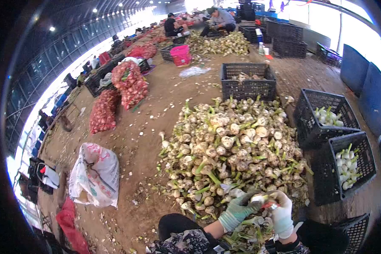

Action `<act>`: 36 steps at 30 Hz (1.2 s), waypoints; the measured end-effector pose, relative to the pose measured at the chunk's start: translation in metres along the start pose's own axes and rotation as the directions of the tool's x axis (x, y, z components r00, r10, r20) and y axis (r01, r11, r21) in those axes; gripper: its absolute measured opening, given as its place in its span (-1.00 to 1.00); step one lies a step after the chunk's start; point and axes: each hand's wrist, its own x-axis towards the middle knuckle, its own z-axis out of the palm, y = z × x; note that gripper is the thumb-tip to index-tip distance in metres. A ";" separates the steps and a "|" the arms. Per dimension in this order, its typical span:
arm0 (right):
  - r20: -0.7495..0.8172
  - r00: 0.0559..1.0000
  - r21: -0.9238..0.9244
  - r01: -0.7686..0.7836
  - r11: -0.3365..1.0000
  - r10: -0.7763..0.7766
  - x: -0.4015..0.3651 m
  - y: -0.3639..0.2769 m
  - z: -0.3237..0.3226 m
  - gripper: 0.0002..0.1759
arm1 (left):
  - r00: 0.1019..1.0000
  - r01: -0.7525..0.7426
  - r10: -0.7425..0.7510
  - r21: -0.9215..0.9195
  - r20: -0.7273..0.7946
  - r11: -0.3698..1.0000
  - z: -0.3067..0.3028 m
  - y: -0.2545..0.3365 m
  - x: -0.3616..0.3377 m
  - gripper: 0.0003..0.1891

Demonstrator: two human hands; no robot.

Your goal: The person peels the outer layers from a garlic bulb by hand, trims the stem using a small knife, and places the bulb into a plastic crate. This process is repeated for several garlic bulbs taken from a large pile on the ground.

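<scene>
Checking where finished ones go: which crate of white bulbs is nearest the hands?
The front black crate on the right; the other white-bulb crate stands behind it, farther off.

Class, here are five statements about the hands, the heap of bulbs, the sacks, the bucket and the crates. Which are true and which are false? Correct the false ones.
1. Both the left hand and the right hand wear gloves. True.
2. The heap of bulbs lies left of the white sack. False: it lies to the right of it.
3. The pink bucket stands farther off than the white sack. True.
4. The nearest red net sack lies flat and empty. False: it bulges with its contents.
5. White bulbs lie in a black crate on the right. True.
</scene>
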 end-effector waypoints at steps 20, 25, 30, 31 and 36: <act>0.441 0.882 -0.823 0.325 0.467 0.164 -0.014 -0.016 -0.056 -0.20 | 0.973 0.173 -0.102 -0.362 0.206 0.916 0.005 0.039 -0.009 -0.36; 0.355 0.931 -0.197 -0.019 0.980 0.089 0.000 -0.031 -0.033 -0.38 | 0.977 0.147 -0.105 -0.229 0.186 0.962 0.008 0.035 -0.011 -0.41; 0.407 0.894 -0.158 -0.134 0.978 0.188 0.010 -0.029 -0.031 0.00 | 0.956 0.258 -0.191 -0.331 0.220 0.908 0.004 0.034 -0.012 -0.45; 0.411 0.892 -0.159 -0.135 0.978 0.190 0.007 -0.034 -0.029 0.00 | 0.957 0.256 -0.191 -0.333 0.217 0.907 0.005 0.032 -0.011 -0.45; 0.379 0.899 -0.491 0.396 0.776 -0.219 -0.004 -0.037 -0.013 -0.64 | 0.996 -0.009 0.016 -0.083 0.088 0.997 0.004 -0.009 -0.006 -0.33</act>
